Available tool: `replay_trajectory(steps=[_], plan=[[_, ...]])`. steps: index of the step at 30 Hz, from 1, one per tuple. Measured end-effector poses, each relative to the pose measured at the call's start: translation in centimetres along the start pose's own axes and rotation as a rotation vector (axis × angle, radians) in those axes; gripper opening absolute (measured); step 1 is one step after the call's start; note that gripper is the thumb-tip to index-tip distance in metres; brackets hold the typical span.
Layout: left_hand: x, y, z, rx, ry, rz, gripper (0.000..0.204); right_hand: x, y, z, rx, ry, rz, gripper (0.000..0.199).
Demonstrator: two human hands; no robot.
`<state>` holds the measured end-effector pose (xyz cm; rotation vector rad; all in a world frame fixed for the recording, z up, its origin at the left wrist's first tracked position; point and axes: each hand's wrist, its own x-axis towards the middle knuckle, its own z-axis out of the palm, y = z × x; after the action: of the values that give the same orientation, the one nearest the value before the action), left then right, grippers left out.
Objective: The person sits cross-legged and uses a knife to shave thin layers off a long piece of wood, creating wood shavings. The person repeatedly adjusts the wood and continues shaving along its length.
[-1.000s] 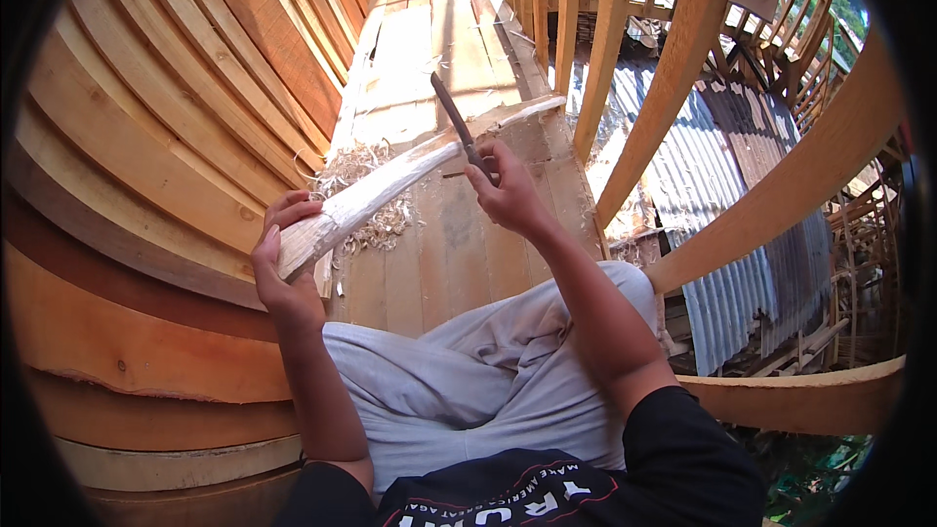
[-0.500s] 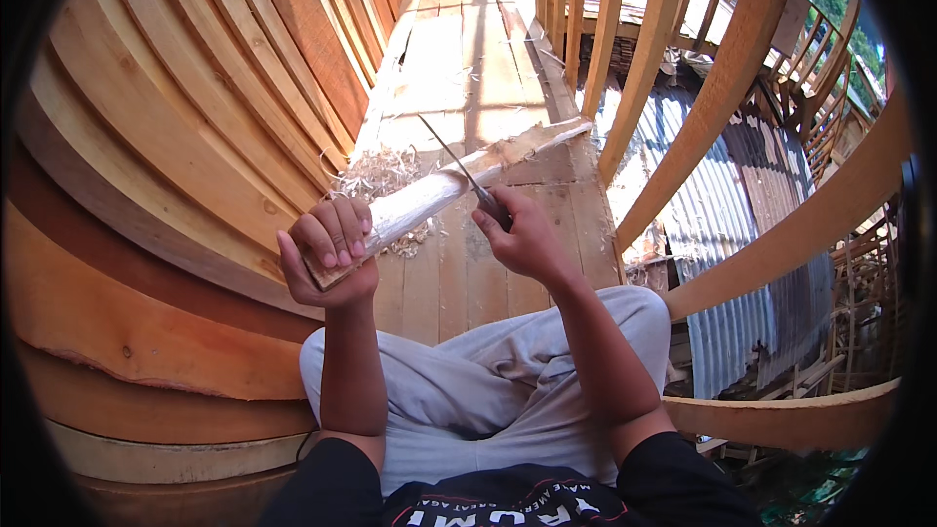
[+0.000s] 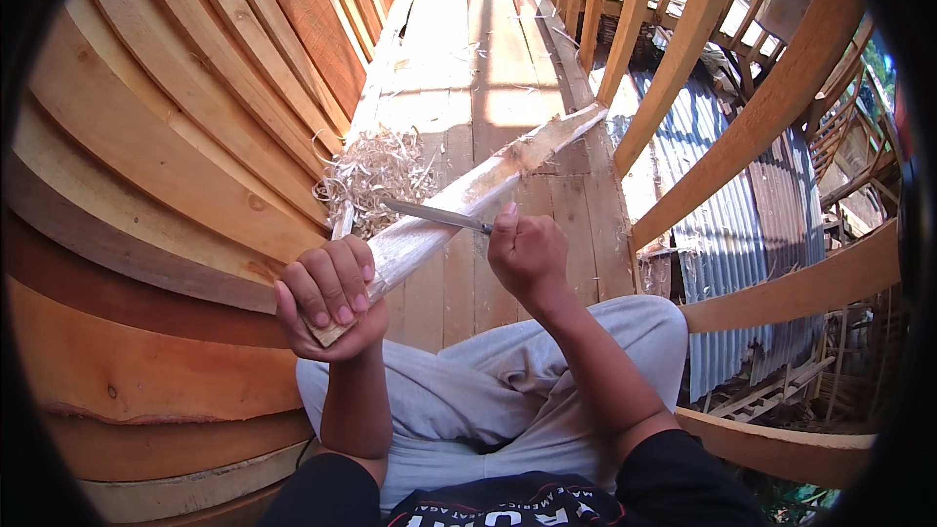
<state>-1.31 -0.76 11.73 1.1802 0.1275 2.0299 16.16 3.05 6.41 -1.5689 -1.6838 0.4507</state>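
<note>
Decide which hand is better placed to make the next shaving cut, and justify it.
Right. The right hand already grips the knife, blade lying on the wooden stick; the left hand steadies its near end.

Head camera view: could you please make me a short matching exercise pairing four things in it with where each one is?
Things:
1. wooden stick
2. knife
3. wood shavings
4. corrugated metal sheet

Places:
A. heaped on the plank floor beside the curved hull planks
B. below the wooden ribs, on the person's right
C. its near end gripped in the left hand, its far end out on the floor
D. held in the right hand, blade lying across the stick

Pairs: 1-C, 2-D, 3-A, 4-B
</note>
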Motion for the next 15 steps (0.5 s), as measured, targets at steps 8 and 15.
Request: replay_trajectory(steps=[8, 15], plan=[[-0.4, 0.1, -0.5, -0.024, 0.050, 0.005, 0.043, 1.0, -0.9, -0.2, -0.120, 0.019, 0.029, 0.053], [-0.6, -0.1, 0.1, 0.037, 0.026, 0.016, 0.041, -0.2, -2.8, -1.4, -0.095, -0.163, 0.113, 0.055]])
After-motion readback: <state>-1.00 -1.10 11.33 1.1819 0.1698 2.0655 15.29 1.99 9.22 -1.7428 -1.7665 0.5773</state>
